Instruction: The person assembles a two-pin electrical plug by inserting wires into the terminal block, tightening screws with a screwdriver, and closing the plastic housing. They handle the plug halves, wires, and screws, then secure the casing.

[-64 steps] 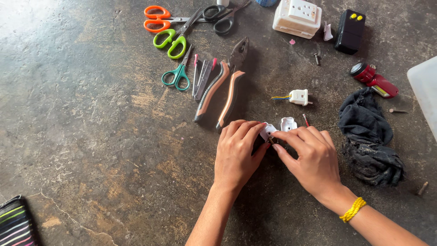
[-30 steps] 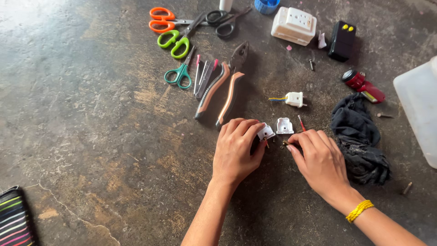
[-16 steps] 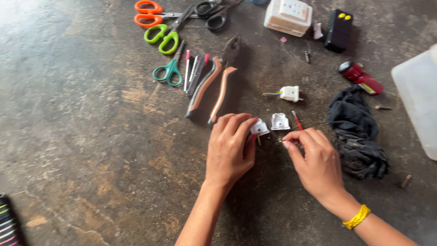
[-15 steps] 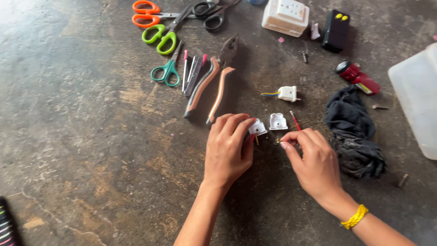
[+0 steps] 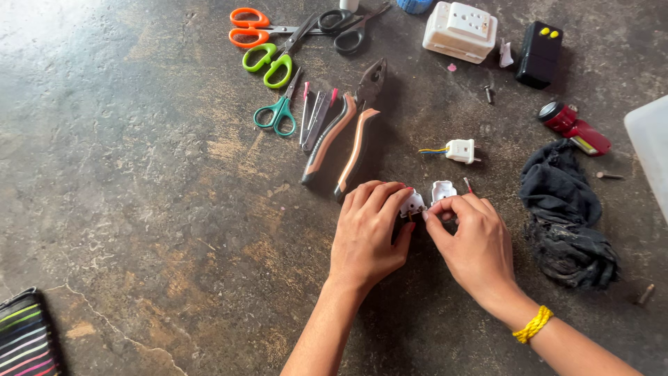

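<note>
Makeshift electrical repair spot, stained concrete floor (image 5: 125, 174), pliers (image 5: 344, 136), scissors (image 5: 268, 42), socket box (image 5: 460, 31)

White plug part (image 5: 413, 204) mostly hidden under left hand (image 5: 367, 237) fingers; perhaps a screw, too small to tell.

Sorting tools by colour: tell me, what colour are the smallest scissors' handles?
Teal green, on the smallest scissors; head view.

A small white plug part (image 5: 413, 204) is pinched at the fingertips of the left hand (image 5: 365, 237), mostly hidden under them, with only its upper edge seen. A second white plug part (image 5: 442, 191), rounded and lying open side up, is found just beyond the fingertips of the right hand (image 5: 473, 244), touching them.
</note>
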